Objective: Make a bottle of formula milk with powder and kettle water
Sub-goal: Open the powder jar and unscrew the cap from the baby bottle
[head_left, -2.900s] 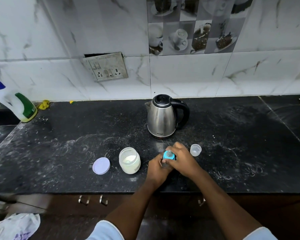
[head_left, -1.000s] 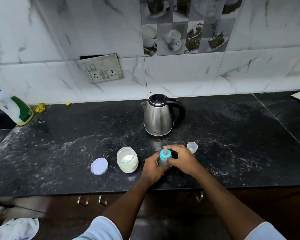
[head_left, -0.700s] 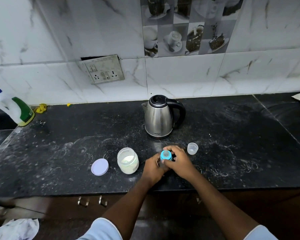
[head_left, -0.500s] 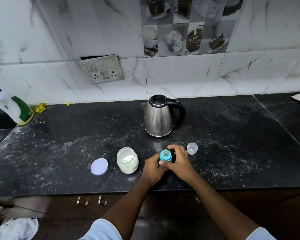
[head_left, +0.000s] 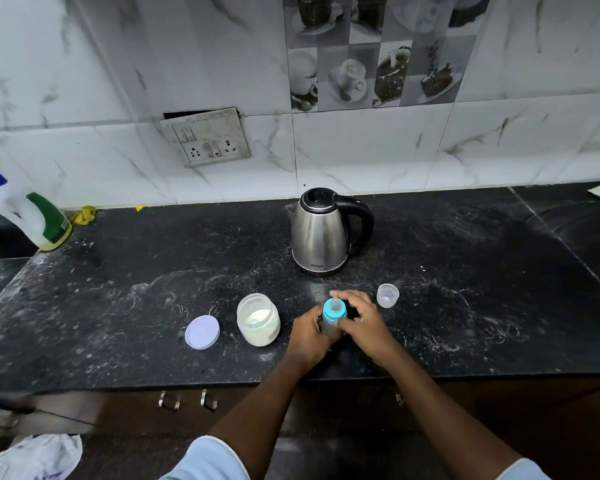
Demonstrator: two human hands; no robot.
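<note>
A small feeding bottle [head_left: 334,312] with a blue collar and clear teat stands near the front of the black counter [head_left: 118,306]. My left hand [head_left: 309,336] wraps around the bottle's body. My right hand [head_left: 362,322] grips the blue collar from the right. To the left stands an open jar of white powder [head_left: 258,320], with its lilac lid [head_left: 202,332] lying flat beside it. The steel kettle [head_left: 321,232] with a black handle stands behind the bottle, lid shut. A clear bottle cap [head_left: 387,295] sits right of my hands.
A white and green detergent bottle [head_left: 28,211] stands at the far left by the wall. A socket plate [head_left: 207,136] hangs loose on the tiled wall. Drawer handles [head_left: 187,400] show below the counter's front edge. A crumpled cloth [head_left: 39,455] lies low left.
Both hands stay on the bottle; my right hand's fingers have shifted around the blue collar, as in turning it. The bottle stays in place on the counter.
</note>
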